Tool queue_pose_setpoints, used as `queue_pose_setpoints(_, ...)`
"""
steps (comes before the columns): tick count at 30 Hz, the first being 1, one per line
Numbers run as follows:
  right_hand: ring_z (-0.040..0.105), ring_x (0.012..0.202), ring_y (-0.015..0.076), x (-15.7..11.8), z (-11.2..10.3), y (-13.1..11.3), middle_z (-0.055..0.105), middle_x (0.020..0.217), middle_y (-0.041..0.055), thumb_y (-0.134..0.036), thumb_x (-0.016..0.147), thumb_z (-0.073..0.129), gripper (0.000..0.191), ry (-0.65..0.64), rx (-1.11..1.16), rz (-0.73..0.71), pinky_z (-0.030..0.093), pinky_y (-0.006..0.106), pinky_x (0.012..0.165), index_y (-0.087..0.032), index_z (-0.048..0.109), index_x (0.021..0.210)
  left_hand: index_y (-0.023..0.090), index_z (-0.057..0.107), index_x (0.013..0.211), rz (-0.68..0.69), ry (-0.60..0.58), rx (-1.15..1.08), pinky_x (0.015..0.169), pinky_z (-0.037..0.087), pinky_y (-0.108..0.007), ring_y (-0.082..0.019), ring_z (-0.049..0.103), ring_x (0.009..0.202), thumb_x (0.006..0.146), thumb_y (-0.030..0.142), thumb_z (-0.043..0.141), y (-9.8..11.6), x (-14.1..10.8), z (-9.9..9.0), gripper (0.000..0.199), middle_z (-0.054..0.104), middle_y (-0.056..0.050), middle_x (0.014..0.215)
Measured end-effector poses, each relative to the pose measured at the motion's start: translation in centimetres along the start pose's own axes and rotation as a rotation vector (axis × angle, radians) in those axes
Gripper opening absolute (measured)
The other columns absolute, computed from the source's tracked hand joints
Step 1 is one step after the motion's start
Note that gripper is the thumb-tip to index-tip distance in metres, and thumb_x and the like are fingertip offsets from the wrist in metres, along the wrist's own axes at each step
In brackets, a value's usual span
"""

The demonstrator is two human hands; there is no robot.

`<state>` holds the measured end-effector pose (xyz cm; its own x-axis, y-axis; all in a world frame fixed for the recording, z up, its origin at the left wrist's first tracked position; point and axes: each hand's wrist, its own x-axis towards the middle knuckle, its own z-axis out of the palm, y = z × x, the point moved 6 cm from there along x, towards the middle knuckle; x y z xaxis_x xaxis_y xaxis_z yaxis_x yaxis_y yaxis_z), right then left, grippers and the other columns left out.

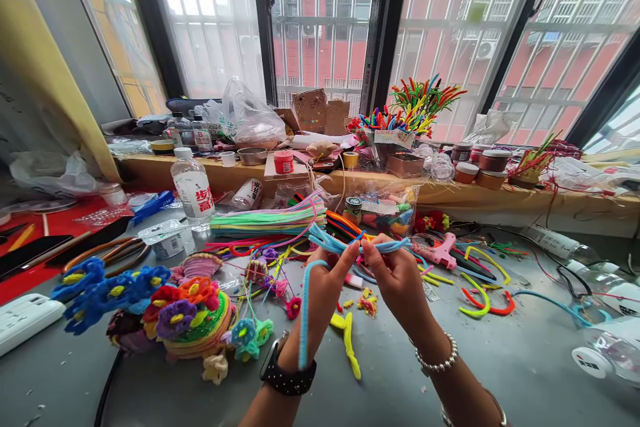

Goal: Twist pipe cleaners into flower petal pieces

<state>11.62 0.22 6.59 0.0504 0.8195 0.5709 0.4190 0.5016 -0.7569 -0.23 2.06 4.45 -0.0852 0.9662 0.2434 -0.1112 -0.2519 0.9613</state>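
Observation:
Above the middle of the table, my left hand (324, 283) pinches a bundle of light blue pipe cleaners (325, 238). One long light blue stem hangs down from it past my wrist. My right hand (395, 275) is closed on the other side of the same bundle, its fingertips almost meeting those of the left. A darker blue strand shows between the two hands; how it is wound is hidden by the fingers. Below them lie a bent yellow pipe cleaner (350, 343) and a small yellow and red fuzzy piece (367, 302).
Left stand fuzzy flowers (193, 320), a water bottle (193, 190) and a power strip (30, 317). Behind my hands lies a pile of pastel pipe cleaners (267, 220). A pink glue gun (440, 253) lies right, with bottles (613, 353) at the edge. A cluttered ledge (450, 193) runs behind.

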Motion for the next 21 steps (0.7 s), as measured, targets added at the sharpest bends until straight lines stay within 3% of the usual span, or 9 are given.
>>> queue_pose_setpoints(3,0.035,0.045,0.008,0.0,0.0,-0.1,0.037,0.05,-0.0051,-0.03,0.081,0.041,0.024,0.0,-0.004,-0.009,0.029,0.021,0.043,-0.017,0.046,0.061,0.015,0.054,0.058,0.026,-0.032,0.043,0.044,0.027,-0.019,-0.006,0.031,0.044,0.066,0.038,0.058,0.0,-0.1,0.3,0.025,0.039,0.005,0.046)
queue_pose_setpoints(7,0.036,0.046,0.0086,-0.1,0.2,-0.2,0.04,0.053,-0.0041,-0.028,0.081,0.04,0.022,-0.043,-0.005,-0.043,0.03,0.021,0.045,-0.017,0.046,0.064,0.014,0.052,0.054,-0.029,-0.089,-0.029,0.048,0.031,-0.02,-0.008,0.038,0.05,0.065,0.038,0.059,-0.5,0.0,0.5,0.027,0.044,0.003,0.05)
queue_pose_setpoints(12,0.042,0.052,0.0096,-0.5,0.5,-1.4,0.045,0.06,-0.0016,-0.022,0.081,0.041,0.018,-0.088,-0.07,-0.204,0.034,0.022,0.048,-0.018,0.047,0.064,0.014,0.044,0.049,-0.342,-0.277,-0.294,0.041,0.021,-0.017,-0.003,0.026,0.042,0.062,0.035,0.062,-1.7,-0.1,1.1,0.03,0.034,0.006,0.045)
queue_pose_setpoints(15,0.046,0.06,0.0116,-0.8,0.6,-2.1,0.049,0.066,0.0005,-0.019,0.08,0.044,0.013,-0.084,-0.126,-0.344,0.038,0.024,0.055,-0.017,0.051,0.068,0.014,0.041,0.048,-0.509,-0.363,-0.448,0.041,0.022,-0.016,-0.002,0.024,0.041,0.06,0.033,0.062,-2.1,-0.6,1.5,0.031,0.03,0.007,0.044)
queue_pose_setpoints(18,0.048,0.062,0.012,-0.6,0.2,-2.1,0.052,0.067,0.0015,-0.019,0.079,0.046,0.011,-0.058,-0.084,-0.364,0.04,0.024,0.057,-0.017,0.054,0.071,0.014,0.041,0.05,-0.435,-0.308,-0.441,0.042,0.024,-0.016,-0.003,0.026,0.042,0.062,0.033,0.062,-1.6,-0.5,1.2,0.03,0.033,0.007,0.045)
queue_pose_setpoints(21,0.049,0.058,0.0119,0.0,-0.7,-1.5,0.052,0.063,0.0014,-0.028,0.08,0.043,0.021,-0.071,0.013,-0.241,0.04,0.024,0.054,-0.016,0.056,0.069,0.014,0.043,0.051,-0.272,-0.227,-0.337,0.043,0.024,-0.016,-0.003,0.03,0.044,0.064,0.033,0.061,-0.8,-0.1,0.8,0.029,0.037,0.006,0.048)
